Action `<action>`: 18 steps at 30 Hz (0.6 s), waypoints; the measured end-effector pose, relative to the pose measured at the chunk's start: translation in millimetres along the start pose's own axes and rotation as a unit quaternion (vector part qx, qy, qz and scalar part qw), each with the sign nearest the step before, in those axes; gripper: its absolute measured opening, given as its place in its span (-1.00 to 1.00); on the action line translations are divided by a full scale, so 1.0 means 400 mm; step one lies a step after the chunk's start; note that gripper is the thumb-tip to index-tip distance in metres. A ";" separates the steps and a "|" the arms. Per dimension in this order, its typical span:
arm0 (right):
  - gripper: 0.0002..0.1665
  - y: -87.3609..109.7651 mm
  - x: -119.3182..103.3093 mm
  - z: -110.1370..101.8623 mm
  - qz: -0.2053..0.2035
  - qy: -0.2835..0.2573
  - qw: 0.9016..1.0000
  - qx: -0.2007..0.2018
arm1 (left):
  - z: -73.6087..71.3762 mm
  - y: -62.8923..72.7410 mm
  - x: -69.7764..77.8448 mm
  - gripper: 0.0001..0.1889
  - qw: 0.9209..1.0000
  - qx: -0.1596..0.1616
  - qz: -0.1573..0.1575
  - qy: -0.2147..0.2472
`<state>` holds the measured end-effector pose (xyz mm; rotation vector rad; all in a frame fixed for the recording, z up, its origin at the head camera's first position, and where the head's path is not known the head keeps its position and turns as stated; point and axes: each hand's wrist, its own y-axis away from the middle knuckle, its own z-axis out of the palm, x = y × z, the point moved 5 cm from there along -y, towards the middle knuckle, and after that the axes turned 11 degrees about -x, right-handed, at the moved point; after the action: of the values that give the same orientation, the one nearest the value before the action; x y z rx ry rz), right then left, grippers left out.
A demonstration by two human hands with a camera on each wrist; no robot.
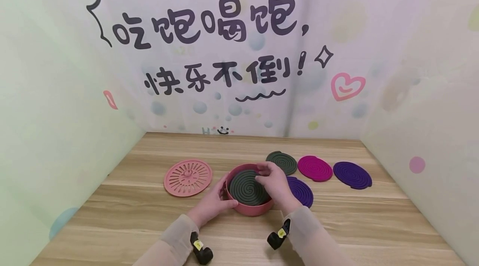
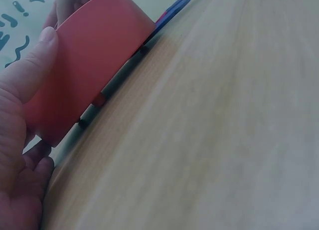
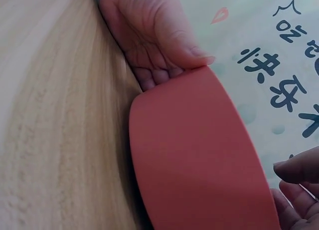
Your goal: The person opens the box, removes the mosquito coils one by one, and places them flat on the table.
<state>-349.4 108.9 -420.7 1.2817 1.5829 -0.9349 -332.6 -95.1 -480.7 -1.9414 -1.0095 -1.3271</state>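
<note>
Left hand grips bowl; right hand hold unclear; back table edge well apart.

Right hand covers the right edge of the green coil inside the pink bowl; can't really tell if its fingertips pinch the coil. Same arm hides part of the purple coil beside the bowl. Yellow labels on the wrist cameras too small to read. Right wrist view: bowl cut off at bottom, right hand at right edge.
</note>
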 end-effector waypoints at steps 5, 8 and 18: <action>-0.53 -0.007 0.002 -0.004 0.003 -0.034 0.999 -0.003 | 0.000 0.003 0.004 0.03 1.000 0.001 -0.009 0.003; -0.51 -0.013 0.006 -0.006 0.005 -0.059 0.998 -0.003 | 0.000 0.004 0.007 0.04 1.000 0.002 -0.009 0.003; -0.48 -0.017 0.015 -0.007 0.034 -0.137 0.990 -0.019 | 0.002 0.002 0.009 0.02 1.000 -0.002 -0.001 0.005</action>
<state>-357.3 112.1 -425.3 1.1206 1.3295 -0.9865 -330.8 -94.1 -477.6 -1.9356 -1.0049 -1.3393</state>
